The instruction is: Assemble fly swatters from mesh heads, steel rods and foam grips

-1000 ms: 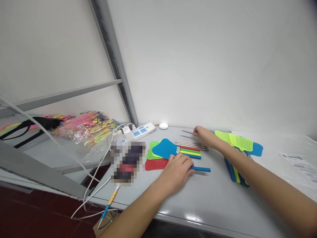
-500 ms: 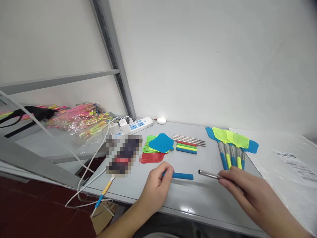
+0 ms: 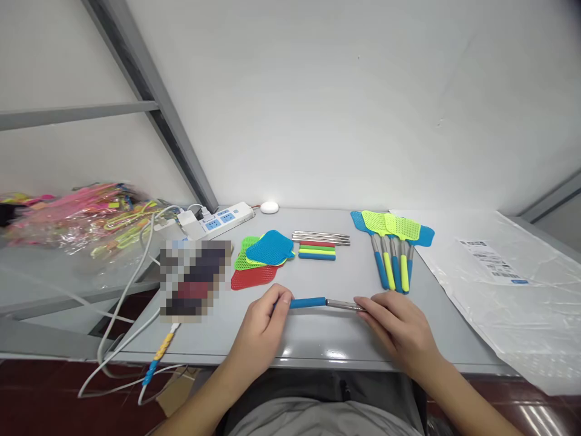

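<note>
My left hand (image 3: 262,321) is closed around one end of a blue handle sleeve (image 3: 309,302). Between finger and thumb, my right hand (image 3: 399,330) grips a silver metal rod (image 3: 342,304). The rod's tip meets the sleeve's free end, roughly in line with it; whether it has entered cannot be made out. Beyond my hands lie loose mesh fly swatter heads (image 3: 270,248) in blue, green, yellow and red. Beside them are metal rods (image 3: 321,237) in a row and coloured handle sleeves (image 3: 316,251). Several assembled fly swatters (image 3: 394,248) rest fanned out at the right.
A pixelated phone-like object (image 3: 197,281) with a cable lies on the left of the grey table (image 3: 318,339). Behind it are a power strip (image 3: 227,219) and a white round device (image 3: 269,208). A plastic mailer bag (image 3: 490,303) covers the right. Bagged colourful items (image 3: 91,218) sit beyond the metal frame.
The rod and the blue sleeve have come together end to end; before, a gap separated them. My right hand has moved closer to my left. The camera view has shifted right.
</note>
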Tool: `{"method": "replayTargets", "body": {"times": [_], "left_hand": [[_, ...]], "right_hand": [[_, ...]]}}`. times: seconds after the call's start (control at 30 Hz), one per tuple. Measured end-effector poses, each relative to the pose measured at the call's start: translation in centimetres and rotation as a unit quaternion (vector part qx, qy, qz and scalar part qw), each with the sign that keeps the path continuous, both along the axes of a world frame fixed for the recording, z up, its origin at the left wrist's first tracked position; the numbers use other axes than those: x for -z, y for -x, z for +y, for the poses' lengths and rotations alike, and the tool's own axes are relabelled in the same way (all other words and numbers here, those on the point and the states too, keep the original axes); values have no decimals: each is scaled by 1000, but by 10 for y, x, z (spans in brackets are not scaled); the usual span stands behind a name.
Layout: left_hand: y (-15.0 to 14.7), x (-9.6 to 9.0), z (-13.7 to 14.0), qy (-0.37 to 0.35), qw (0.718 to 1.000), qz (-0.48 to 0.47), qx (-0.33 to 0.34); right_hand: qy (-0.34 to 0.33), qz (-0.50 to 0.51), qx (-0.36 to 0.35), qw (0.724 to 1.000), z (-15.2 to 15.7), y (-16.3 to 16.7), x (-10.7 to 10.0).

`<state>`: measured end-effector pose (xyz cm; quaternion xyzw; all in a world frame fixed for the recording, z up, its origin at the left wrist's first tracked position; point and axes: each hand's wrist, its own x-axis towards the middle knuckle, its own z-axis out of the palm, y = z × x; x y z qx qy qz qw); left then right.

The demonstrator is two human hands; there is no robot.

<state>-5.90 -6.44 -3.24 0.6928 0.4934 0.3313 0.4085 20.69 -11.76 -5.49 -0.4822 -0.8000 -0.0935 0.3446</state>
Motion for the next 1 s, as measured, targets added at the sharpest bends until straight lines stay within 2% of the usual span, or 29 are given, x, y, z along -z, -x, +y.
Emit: {"method": "replayTargets", "body": {"times": [0.23,0.4,0.57,0.63,0.77,0.93,1.0], "left_hand": [[-1,-3,1,-43,998,46,19],[-6,-10,-1,-65,990,90,86],[-11,-7,-2,-109,964,168,176],[-11,-5,-1,-113,962,176,174],[-8,-6,0,-98,978,135,126],[-7,-8,-1,-78,988,96,95],[-6,-7,-1,-65,993,52,82]], "right_hand": [[-21,-30,-17,999,7,0,3],[-8,-71,-36,997,7,7,1],[8,-80,-34,996,7,15,-1],[12,-52,-9,999,7,13,-1],[32,0,46,998,8,2,1],[76,45,5,996,7,-5,4],[94,46,-12,994,7,-3,4]]}}
